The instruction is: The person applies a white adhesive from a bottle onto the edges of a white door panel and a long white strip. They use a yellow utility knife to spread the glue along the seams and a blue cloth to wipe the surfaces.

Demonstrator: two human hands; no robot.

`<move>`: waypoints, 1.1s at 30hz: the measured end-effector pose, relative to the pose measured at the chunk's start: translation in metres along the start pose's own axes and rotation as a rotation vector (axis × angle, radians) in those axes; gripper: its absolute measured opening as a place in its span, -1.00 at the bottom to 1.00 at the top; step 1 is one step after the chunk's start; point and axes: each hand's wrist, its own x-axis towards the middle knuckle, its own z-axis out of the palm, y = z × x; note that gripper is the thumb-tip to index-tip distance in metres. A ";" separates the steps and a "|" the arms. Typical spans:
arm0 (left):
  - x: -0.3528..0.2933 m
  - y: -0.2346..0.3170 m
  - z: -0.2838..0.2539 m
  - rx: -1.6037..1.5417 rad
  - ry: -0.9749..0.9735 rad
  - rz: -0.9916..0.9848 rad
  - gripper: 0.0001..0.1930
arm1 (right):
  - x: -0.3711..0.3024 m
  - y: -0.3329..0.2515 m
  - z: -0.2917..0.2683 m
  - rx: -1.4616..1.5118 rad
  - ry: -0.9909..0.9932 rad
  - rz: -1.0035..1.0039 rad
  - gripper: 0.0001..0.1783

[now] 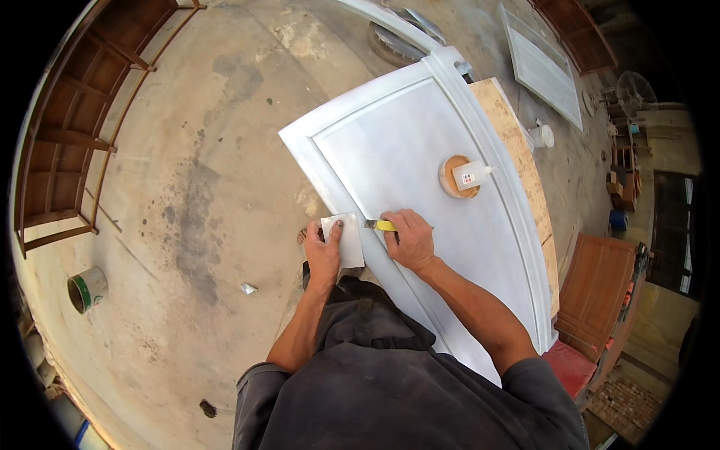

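My left hand (324, 253) is closed on a flat, pale grey rectangular plate (351, 244), with the thumb pressed on its face. In my right hand (412, 240) is a yellow-handled putty knife (384, 225), its short blade pointing left, close to the plate's right edge. Both hands are over the near left edge of a large white panel (397, 142) with raised moulding. On that panel, beyond my right hand, sits a round tub (452, 193) of brownish paste. A small whitish bottle (469, 175) with a nozzle lies across the tub.
A plywood board (517, 150) shows under the panel's right side. Brown wooden frames (75, 112) stand at the far left, and a green-and-white can (88, 290) lies lower on that side. A white bucket (541, 136) and another pale panel (541, 67) are at the far right.
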 end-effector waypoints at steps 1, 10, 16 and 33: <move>0.000 -0.001 0.000 0.016 0.012 -0.010 -0.68 | -0.001 0.001 0.001 -0.001 -0.002 -0.002 -0.69; 0.081 0.037 -0.001 -0.070 0.096 -0.038 -0.62 | 0.000 0.000 0.000 -0.008 -0.009 -0.008 -0.71; 0.042 -0.002 0.009 -0.035 0.106 -0.031 -0.62 | 0.002 0.000 0.000 -0.007 -0.028 0.026 -0.70; 0.110 0.052 -0.006 -0.254 0.134 -0.108 -0.61 | 0.002 0.000 0.002 0.005 -0.017 0.005 -0.67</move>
